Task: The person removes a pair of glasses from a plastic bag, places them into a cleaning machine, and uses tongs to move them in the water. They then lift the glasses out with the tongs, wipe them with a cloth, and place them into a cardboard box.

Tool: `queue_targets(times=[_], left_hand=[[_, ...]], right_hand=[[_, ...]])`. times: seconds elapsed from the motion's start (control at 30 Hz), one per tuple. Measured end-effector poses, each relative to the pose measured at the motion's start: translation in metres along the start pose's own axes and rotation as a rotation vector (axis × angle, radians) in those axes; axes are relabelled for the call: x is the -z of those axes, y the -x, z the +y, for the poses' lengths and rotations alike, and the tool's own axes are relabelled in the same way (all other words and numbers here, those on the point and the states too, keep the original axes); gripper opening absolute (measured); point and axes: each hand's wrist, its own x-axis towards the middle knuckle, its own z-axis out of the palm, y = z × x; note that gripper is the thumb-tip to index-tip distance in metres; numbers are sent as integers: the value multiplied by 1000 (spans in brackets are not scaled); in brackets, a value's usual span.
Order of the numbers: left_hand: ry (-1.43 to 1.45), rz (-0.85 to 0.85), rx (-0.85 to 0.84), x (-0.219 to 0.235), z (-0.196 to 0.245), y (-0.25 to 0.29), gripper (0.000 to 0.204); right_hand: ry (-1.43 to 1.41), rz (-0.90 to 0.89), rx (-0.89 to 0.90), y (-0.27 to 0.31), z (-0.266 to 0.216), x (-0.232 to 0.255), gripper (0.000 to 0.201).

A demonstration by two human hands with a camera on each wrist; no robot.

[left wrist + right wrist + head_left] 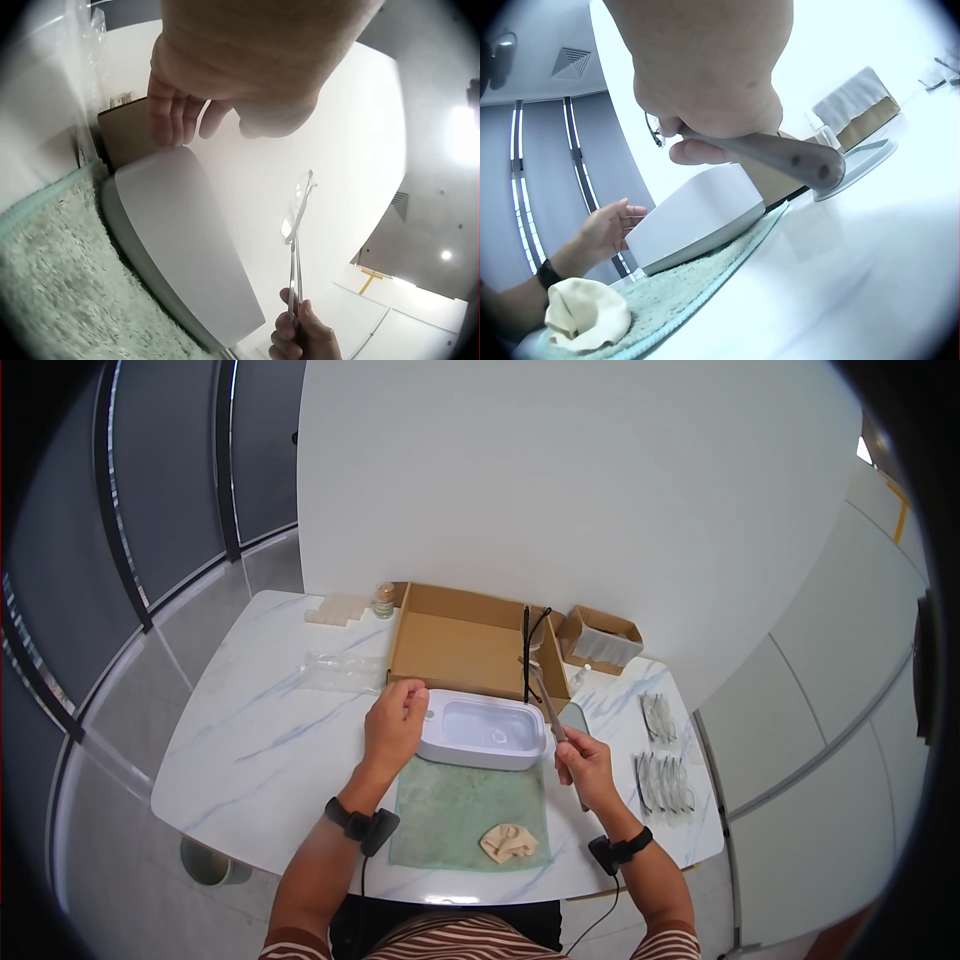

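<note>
Grey tongs [552, 710], grasped by the right hand's [588, 768] fingers, seemingly for reach, hold glasses [526, 652] mid-frame, while the left hand's [392, 725] fingers hang relaxed beside the white basin [478, 758].

The tub [440, 755] hides part of the large box [455, 640], the surface [260, 730] part of the bin [205, 866], the right hand [586, 765] part of the tongs [551, 707]. The jar [384, 602] has contents too small to tell.

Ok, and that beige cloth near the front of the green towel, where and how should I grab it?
I'd pinch a raised fold of the beige cloth from above: it lies crumpled, with folds standing up off the green towel, and nothing covers it.
</note>
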Motion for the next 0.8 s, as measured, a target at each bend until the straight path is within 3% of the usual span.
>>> queue_targets(times=[0.17,0.43,0.8], left_hand=[[-3,-57,62,4,6,-1,25],[-247,-454,-15,19,20,-2,80],[-281,-525,-3,17,13,0,93]], right_hand=[[4,-6,-3,0,-1,-1,42],[9,-16,-45,5,-6,2,40],[20,-23,-75,11,-2,16,40]])
